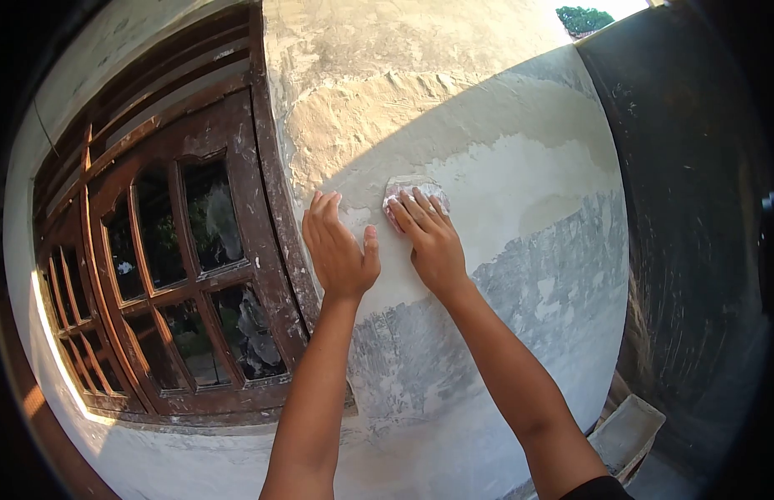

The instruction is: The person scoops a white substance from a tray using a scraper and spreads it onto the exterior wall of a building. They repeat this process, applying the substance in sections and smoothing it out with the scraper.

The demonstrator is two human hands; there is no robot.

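Note:
My right hand (435, 250) presses a flat, rounded pad (414, 182) smeared with white plaster against the wall, its fingers spread over the pad's face. The hand hides the pad's lower part. The wall (520, 179) around it has a pale, smooth plaster band. Higher up, the coat (354, 125) is rougher and beige. To the left, my left hand (341, 247) is open, fingers up and thumb apart, at the wall beside the window frame (280, 208). It holds nothing.
A dark wooden window (174, 275) with plaster-smudged panes fills the left side. Grey, patchy wall (429, 358) lies below the pale band. At right stands a dark wall (687, 167), with a pale trough-like container (629, 429) low in the corner.

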